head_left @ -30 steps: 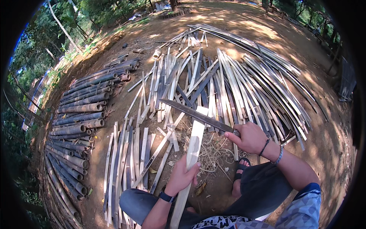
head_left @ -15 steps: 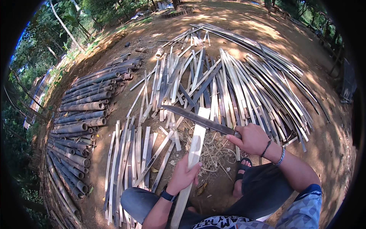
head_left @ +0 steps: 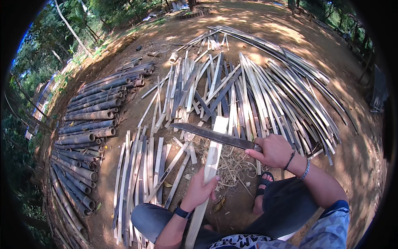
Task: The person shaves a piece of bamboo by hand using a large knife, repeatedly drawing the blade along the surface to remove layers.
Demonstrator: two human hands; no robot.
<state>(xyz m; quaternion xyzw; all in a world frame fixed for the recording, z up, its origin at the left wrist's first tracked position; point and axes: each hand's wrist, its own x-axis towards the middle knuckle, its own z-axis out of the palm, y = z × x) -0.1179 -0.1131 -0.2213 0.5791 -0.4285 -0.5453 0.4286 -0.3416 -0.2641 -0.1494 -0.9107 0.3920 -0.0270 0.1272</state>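
Note:
A pale split bamboo strip point(head_left: 212, 159) slants up from my lap, its far end pointing away from me. My left hand point(head_left: 200, 189) is closed around its lower middle, thumb lying along the right side. In my right hand point(head_left: 273, 151) is the handle of a long, dark-bladed machete point(head_left: 207, 133). The blade reaches leftward across the strip's upper part, its tip well past the strip's left edge. Most of the machete's handle is hidden by my fingers. Curly pale shavings point(head_left: 236, 166) lie on the ground beyond my hands.
Many split bamboo strips point(head_left: 253, 95) are heaped ahead and to the right. Another bunch of strips point(head_left: 141, 170) lies beside my left knee. Dark whole bamboo poles point(head_left: 93, 114) are stacked at the far left. My sandalled foot point(head_left: 262, 191) rests near the shavings.
The machete has slid a little toward me along the strip, and its tip has dropped slightly lower. My left hand keeps its grip in about the same place.

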